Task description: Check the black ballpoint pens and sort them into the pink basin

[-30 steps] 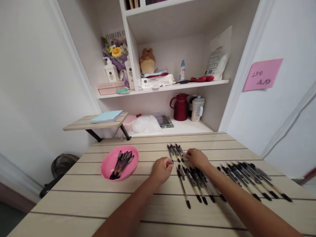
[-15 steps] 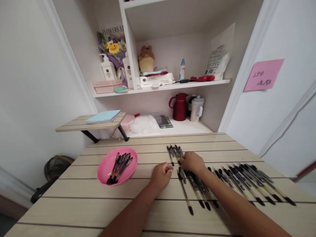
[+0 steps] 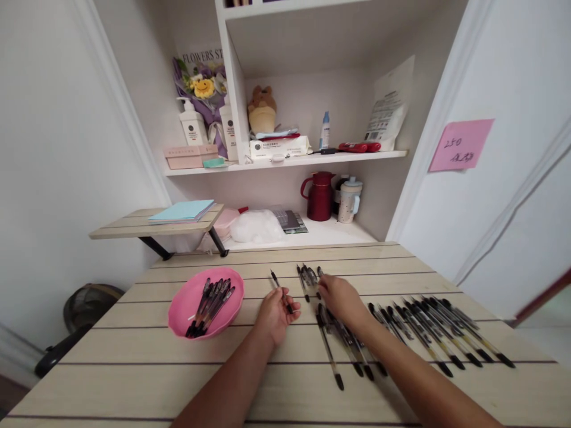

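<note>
A black-capped clear pen (image 3: 275, 277) lies across the fingers of my left hand (image 3: 272, 318), thumb against it, at the middle of the table. My right hand (image 3: 342, 300) is closed at one end of another black pen (image 3: 320, 271), whose tip stands out beyond the fingers. Beside those fingers, a small group of pens (image 3: 304, 279) lies on the table. Under and in front of my right wrist, several longer pens (image 3: 330, 351) lie side by side, partly covered by the arm. A further row of pens (image 3: 430, 327) spreads to the right.
A pink bowl (image 3: 178, 303) with several pens inside stands on the left of the slatted table (image 3: 147, 380). Behind it, a small raised shelf (image 3: 120, 226) carries blue paper (image 3: 182, 211). A red jug (image 3: 320, 196) and a cup (image 3: 349, 202) stand at the back.
My left hand has turned palm up, shifted left, and now shows a pen in its fingers. My right hand moved slightly left, and the upper pen group has thinned.
</note>
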The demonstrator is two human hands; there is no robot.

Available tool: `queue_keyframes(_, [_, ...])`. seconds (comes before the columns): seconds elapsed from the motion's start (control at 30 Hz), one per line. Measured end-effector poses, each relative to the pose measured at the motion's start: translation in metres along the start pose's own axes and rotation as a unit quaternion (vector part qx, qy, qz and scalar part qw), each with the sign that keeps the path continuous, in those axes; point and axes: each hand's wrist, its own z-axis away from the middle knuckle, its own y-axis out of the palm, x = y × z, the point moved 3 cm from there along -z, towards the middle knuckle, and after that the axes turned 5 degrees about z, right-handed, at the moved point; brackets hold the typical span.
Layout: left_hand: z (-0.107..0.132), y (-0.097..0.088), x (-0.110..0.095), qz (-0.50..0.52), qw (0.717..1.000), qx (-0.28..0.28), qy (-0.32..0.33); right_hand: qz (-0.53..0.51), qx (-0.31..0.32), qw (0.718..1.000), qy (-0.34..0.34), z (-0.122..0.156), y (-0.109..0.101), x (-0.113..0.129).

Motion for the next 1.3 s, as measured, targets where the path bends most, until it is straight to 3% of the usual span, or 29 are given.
queue_keyframes(0.07, [-0.002,-0.005,-0.003,0.014,1.0,-0.025,-0.006,0.019,-0.009,0.997,0.079,-0.018,-0.003,-0.026])
queue_keyframes(0.17, [-0.003,-0.006,-0.004,0.016,0.999,-0.032,-0.003,0.025,-0.014,0.992,0.122,-0.039,-0.002,-0.05])
queue_keyframes(0.5, [0.0,0.001,0.004,-0.113,0.993,0.012,0.038,-0.007,-0.023,0.99,0.137,-0.053,0.027,-0.048])
queue_keyframes(0.7, [0.002,0.004,0.006,-0.183,0.981,0.046,0.055,-0.07,-0.052,0.986,0.144,-0.042,0.016,-0.062])
queue_keyframes(0.83, [0.005,0.008,0.011,-0.266,0.958,0.096,0.056,-0.145,-0.072,0.976,0.143,-0.028,0.001,-0.078])
queue_keyframes(0.9, [0.006,0.009,0.015,-0.308,0.942,0.121,0.061,-0.26,-0.086,0.949,0.155,-0.019,-0.003,-0.082])
queue_keyframes(0.93, [0.006,0.009,0.017,-0.326,0.934,0.128,0.063,-0.344,-0.093,0.92,0.16,-0.014,-0.005,-0.081])
queue_keyframes(1.03, [0.006,0.009,0.021,-0.374,0.914,0.141,0.065,-0.575,-0.094,0.799,0.148,-0.001,-0.004,-0.07])
queue_keyframes(1.1, [0.008,0.01,0.021,-0.404,0.9,0.146,0.07,-0.638,-0.093,0.753,0.132,0.004,-0.003,-0.061])
queue_keyframes(1.2, [0.012,0.013,0.018,-0.438,0.882,0.155,0.085,-0.672,-0.111,0.72,0.132,0.006,-0.002,-0.052])
queue_keyframes(1.3, [0.016,0.017,0.015,-0.459,0.868,0.161,0.096,-0.671,-0.11,0.722,0.128,0.005,-0.001,-0.048])
